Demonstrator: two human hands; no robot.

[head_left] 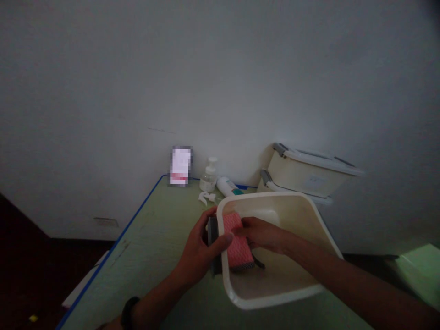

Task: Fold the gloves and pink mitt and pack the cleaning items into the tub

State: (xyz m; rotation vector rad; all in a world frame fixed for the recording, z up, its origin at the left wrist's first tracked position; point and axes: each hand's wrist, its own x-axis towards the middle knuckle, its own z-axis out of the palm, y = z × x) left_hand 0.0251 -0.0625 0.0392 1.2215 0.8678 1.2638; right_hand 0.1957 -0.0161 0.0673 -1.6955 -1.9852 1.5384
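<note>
A white plastic box without a lid is tipped toward me over the table. My left hand grips its left wall by the grey latch, thumb over the rim. Inside, a pink textured sponge with a dark edge and a black loop lies against that same wall. My right hand reaches into the box and holds the sponge from its right side; some of the fingertips are hidden. The left thumb tip is close to the sponge's face.
Behind the box, a clear pump bottle, a white bottle and a white spray trigger are on the green table. A blurred phone leans on the wall. Two lidded boxes are stacked at the back right.
</note>
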